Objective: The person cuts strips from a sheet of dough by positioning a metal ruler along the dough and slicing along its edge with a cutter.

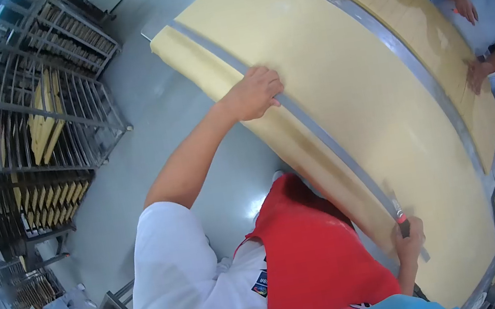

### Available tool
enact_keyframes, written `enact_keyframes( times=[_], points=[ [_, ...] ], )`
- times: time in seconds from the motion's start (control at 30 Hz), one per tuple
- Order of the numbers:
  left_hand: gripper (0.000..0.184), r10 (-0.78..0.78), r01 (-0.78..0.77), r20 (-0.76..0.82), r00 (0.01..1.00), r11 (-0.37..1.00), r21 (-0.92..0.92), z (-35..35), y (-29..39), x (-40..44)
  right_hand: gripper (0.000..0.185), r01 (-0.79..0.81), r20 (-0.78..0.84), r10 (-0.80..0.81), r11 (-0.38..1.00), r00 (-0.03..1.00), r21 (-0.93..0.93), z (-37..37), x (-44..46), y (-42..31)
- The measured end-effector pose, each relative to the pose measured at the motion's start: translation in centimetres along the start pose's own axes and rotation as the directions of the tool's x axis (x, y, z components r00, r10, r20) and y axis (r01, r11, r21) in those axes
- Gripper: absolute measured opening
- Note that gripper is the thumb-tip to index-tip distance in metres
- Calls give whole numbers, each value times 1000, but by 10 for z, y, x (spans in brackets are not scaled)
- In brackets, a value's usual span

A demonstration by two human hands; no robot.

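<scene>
A broad, pale yellow dough-like sheet [355,98] covers the table in front of me. Along its near side runs a long, narrow grey metal strip [314,127], and beyond it a band of the same sheet [201,65] hangs over the table edge. My left hand [254,93] presses down on the strip and the band's edge, fingers bent together. In my right hand [411,237] is a small tool [401,215] with a black and red handle and a shiny end, its tip against the strip's lower part. The tip is too blurred to tell its kind.
Across the table, several co-workers' hands [476,74] are at another yellow sheet [418,24], past a bare metal strip of table [398,43]. Tall metal racks [42,122] with trays and yellow sheets stand at the left on the grey floor [150,150]. I wear a red apron [314,247].
</scene>
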State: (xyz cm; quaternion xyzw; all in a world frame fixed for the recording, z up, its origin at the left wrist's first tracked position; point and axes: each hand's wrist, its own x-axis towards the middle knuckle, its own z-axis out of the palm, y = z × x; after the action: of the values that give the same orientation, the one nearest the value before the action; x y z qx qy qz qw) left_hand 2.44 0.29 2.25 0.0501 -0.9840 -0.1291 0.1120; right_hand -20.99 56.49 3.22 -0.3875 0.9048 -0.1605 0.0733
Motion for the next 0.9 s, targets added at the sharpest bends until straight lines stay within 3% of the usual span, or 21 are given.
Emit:
enact_keyframes(
  times=[0.17, 0.9],
  points=[
    [28, -31, 27, -38, 999, 996, -89, -7, 7, -10, 40, -56, 27, 56, 998, 998, -7, 0, -5, 1],
    [29, -33, 32, -16, 999, 995, -91, 3, 0, -14, 41, -6, -2, 6, 999, 1000, -32, 3, -5, -3]
  ],
)
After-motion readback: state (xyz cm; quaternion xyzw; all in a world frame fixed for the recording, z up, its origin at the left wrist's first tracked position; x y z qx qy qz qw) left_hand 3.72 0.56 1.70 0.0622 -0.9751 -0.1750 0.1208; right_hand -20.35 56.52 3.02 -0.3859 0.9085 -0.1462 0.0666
